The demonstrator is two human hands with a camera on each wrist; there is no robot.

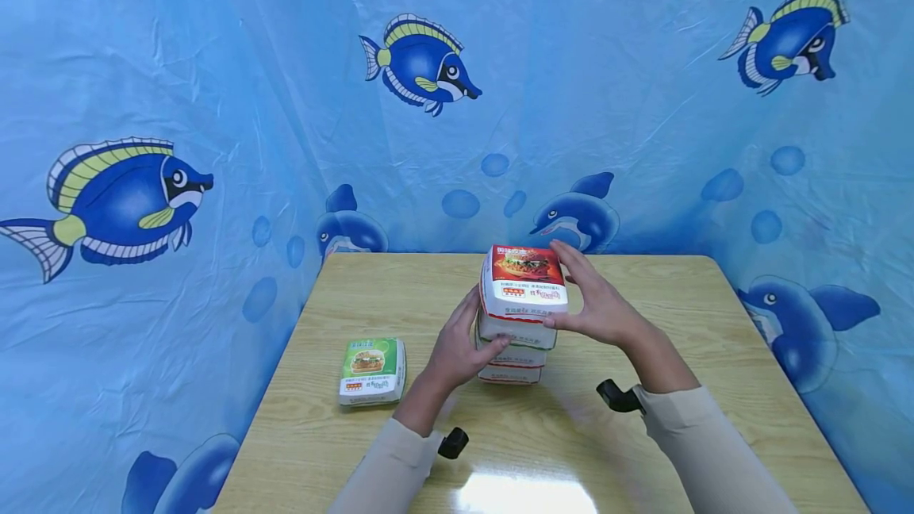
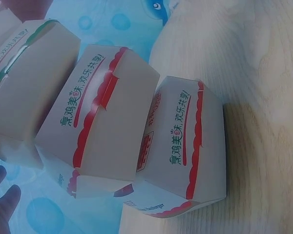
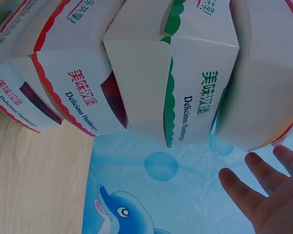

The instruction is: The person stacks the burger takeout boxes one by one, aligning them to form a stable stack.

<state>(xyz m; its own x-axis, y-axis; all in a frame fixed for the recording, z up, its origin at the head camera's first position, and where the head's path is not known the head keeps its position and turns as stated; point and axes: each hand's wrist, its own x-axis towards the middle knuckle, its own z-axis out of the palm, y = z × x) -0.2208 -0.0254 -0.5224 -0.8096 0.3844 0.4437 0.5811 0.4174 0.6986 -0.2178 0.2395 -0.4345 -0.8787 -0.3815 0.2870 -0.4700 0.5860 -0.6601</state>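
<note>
Several white hamburger boxes stand in one upright stack on the table. The top box has a red lid picture of a burger. Directly under it is a green-edged box; lower down are two red-edged boxes. My left hand lies along the stack's left side, thumb across the front near the green-edged box. At the top box's right side is my right hand, fingers toward its back corner and thumb at its front. In the right wrist view those fingers are straight and spread, tips close by the box.
A single green-lidded hamburger box sits on the wooden table, left of the stack. Blue curtains printed with fish and dolphins surround the table's back and sides. A black wrist device sticks out from each sleeve.
</note>
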